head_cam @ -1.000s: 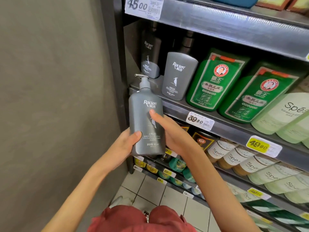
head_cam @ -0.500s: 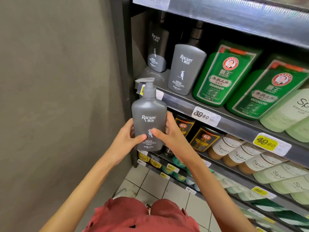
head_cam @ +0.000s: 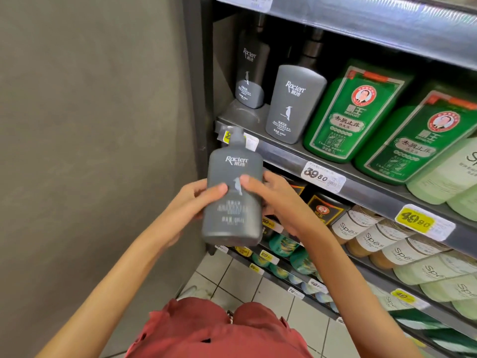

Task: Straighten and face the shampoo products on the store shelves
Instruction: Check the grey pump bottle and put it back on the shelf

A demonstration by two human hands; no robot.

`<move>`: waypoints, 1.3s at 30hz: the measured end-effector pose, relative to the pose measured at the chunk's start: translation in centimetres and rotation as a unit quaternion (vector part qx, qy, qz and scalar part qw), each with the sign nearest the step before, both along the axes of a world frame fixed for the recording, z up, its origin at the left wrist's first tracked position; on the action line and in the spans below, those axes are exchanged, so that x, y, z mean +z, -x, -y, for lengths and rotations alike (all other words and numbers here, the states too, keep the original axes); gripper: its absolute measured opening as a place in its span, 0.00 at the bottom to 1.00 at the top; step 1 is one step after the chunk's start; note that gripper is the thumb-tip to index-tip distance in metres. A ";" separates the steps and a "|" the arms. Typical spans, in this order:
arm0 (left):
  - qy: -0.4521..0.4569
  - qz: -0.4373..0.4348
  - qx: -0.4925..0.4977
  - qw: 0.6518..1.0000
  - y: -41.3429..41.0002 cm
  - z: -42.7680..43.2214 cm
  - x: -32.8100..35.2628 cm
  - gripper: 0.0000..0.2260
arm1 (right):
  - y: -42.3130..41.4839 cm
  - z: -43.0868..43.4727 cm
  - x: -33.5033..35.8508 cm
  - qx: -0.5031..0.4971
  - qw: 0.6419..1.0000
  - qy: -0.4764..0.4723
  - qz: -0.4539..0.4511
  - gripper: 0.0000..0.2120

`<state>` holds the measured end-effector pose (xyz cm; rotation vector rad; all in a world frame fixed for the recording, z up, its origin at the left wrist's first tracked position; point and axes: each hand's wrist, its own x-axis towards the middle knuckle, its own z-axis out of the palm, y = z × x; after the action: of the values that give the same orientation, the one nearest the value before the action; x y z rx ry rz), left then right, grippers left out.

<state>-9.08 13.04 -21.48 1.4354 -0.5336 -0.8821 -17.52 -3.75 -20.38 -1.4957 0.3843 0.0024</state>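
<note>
two hands, left hand and right hand, grip one upright grey pump bottle before the shelf.

The Raclen pump bottle sits between the left hand and right hand, before the shelf's left end. On it stand two Raclen bottles, with Bawang bottles to their right. Spes bottles lie below.

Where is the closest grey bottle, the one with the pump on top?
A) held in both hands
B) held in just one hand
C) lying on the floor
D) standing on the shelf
A: the left hand and the right hand both grip the grey Raclen pump bottle from either side.
</note>
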 end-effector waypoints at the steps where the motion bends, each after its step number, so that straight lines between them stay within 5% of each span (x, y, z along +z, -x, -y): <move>1: -0.010 -0.039 -0.023 0.999 0.1 0.0 0.7 0.22 | -0.4 -0.1 0.4 -0.001 0.999 -0.022 -0.026 0.21; 7: -0.034 -0.127 -0.042 0.990 0.1 0.1 2.3 0.20 | -1.3 -0.5 0.9 -0.028 0.995 -0.052 -0.075 0.20; 14: -0.012 0.109 0.097 0.989 -1.5 2.0 0.6 0.21 | -2.1 -0.9 -0.5 -0.059 0.992 0.036 0.102 0.20; 18: 0.002 0.165 0.132 0.977 -4.0 5.3 0.7 0.19 | -5.2 -0.3 0.7 -0.180 0.973 0.131 0.067 0.19; 23: 0.025 0.241 0.132 0.961 -8.0 8.2 2.1 0.19 | -8.6 1.4 3.2 -0.190 0.954 0.217 0.079 0.22; 39: 0.102 0.267 0.151 0.946 -12.3 12.5 1.5 0.22 | -12.7 2.4 3.7 -0.291 0.895 0.331 0.067 0.26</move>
<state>3.21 0.52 -19.93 1.5118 -0.7580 -0.1768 -4.80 -6.13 -16.67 -1.9753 0.7594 -0.7749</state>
